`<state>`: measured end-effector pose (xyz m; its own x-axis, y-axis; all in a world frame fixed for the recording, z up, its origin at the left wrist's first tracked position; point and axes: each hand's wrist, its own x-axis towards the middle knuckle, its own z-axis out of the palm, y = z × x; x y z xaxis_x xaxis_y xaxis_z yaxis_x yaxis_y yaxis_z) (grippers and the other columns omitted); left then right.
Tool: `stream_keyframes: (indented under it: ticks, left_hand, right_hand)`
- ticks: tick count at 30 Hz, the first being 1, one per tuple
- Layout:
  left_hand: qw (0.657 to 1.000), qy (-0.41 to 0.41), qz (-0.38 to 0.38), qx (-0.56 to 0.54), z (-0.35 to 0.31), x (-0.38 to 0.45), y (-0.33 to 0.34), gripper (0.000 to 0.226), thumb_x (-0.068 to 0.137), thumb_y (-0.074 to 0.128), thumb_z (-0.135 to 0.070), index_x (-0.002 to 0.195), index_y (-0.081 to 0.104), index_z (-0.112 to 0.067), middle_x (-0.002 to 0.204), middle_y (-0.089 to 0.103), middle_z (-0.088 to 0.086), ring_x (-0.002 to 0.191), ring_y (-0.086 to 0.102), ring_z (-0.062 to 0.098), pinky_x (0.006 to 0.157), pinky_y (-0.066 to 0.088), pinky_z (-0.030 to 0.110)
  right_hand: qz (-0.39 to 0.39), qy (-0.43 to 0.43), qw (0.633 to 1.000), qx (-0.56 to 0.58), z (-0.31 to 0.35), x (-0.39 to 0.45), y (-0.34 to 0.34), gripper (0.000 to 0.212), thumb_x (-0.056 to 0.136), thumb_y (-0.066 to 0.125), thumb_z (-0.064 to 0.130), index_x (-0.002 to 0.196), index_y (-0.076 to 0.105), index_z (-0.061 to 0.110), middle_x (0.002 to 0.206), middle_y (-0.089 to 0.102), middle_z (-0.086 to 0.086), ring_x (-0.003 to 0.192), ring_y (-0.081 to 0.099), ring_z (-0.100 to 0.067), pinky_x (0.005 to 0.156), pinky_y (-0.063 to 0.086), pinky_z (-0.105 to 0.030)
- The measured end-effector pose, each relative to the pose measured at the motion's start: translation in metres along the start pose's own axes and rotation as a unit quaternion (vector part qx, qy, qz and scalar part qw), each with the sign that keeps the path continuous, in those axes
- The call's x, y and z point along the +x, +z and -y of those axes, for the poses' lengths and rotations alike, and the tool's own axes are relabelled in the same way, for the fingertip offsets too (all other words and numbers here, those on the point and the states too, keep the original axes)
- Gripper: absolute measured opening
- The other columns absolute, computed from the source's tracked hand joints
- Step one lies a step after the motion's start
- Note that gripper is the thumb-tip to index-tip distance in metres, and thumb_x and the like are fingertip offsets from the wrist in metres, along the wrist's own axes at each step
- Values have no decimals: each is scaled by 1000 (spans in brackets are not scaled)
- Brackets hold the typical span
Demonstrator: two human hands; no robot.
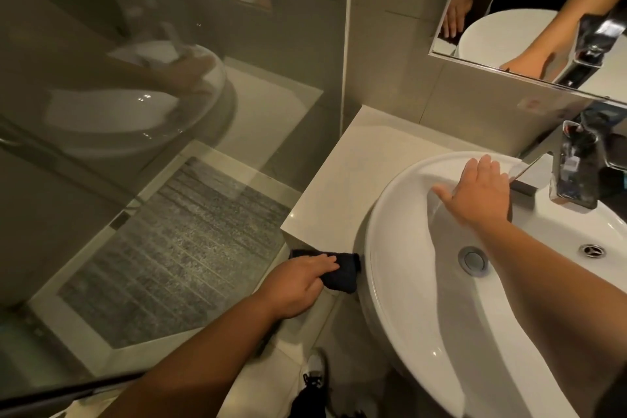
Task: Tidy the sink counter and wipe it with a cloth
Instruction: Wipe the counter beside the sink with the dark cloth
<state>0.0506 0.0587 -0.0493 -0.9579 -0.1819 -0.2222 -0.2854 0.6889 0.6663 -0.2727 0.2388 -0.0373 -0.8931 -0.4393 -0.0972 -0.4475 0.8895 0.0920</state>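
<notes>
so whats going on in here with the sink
A person is wiping down the sink counter. Their left hand presses a dark cloth against the counter's front edge, just left of the white basin. Their right hand rests flat on the basin's far rim, beside the chrome tap. The counter top left of the basin shows nothing lying on it.

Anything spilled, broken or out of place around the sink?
Nothing stands out. The counter looks bare and dry, the basin looks intact, the left hand presses the dark cloth at the counter's front edge.
</notes>
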Motion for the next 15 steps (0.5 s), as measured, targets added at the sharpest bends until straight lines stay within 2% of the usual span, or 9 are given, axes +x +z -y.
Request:
stream_keyframes:
  ticks: [1,2,3,4,6,8,9,11,15]
  left_hand:
    - [996,-59,-18,-67,-6,-1,-2,44,88,44,-9,128,60,-18,131,60,3,120,53,15,104,36,25]
    - [977,-134,-32,-165,-12,-2,-5,40,88,43,-8,121,64,-18,120,66,5,110,59,17,98,43,28]
    - [935,-205,-38,-286,-17,-2,-8,37,89,42,-6,115,66,-15,111,69,9,103,63,20,92,48,32]
    - [878,-259,-36,-401,-19,-2,-10,35,89,41,-5,110,67,-12,106,69,15,98,64,24,86,51,35]
    - [768,-326,-35,-550,-22,0,-18,30,89,43,-8,108,67,-7,101,70,22,94,65,34,78,53,40]
    - [723,-345,-49,-597,-24,10,-29,27,90,46,-13,107,66,-8,99,71,22,89,67,37,74,54,43]
    - [718,-335,-65,-607,-25,21,-35,27,90,46,-12,107,66,-8,99,71,22,88,67,37,74,55,44]
    - [735,-289,-100,-605,-27,53,-48,29,90,44,-9,110,65,-10,100,71,20,89,68,35,75,55,44]
    - [818,-206,-136,-519,-40,148,-75,36,89,41,-4,111,66,-19,94,73,9,84,69,24,66,52,34]
  right_hand:
    - [3,-1,1000,2,0,0,-1,94,87,33,68,149,15,0,158,13,-24,145,11,-38,117,12,-50]
    - [7,-2,1000,3,0,0,-2,93,87,33,68,149,14,0,158,12,-23,145,11,-38,117,12,-50]
    - [11,-2,1000,3,-1,0,-3,93,88,33,68,149,14,1,158,11,-23,145,10,-38,117,11,-50]
    - [14,-2,1000,2,-1,-1,-5,93,88,33,68,149,13,1,158,11,-23,145,10,-38,117,11,-50]
    - [19,-2,1000,0,-1,-1,-6,93,88,31,68,149,12,1,158,10,-23,146,9,-38,118,11,-49]
    - [23,-1,1000,1,0,-1,-7,92,89,30,68,150,11,2,159,9,-22,146,8,-37,118,10,-49]
    - [26,0,1000,1,0,-1,-8,92,89,29,68,150,11,2,159,9,-22,146,7,-37,118,9,-49]
    - [27,3,1000,4,1,-1,-7,92,88,30,69,149,12,2,159,10,-21,146,7,-36,119,8,-49]
    - [12,5,1000,22,1,-1,-7,93,87,39,67,148,18,1,158,14,-22,145,10,-37,118,10,-50]
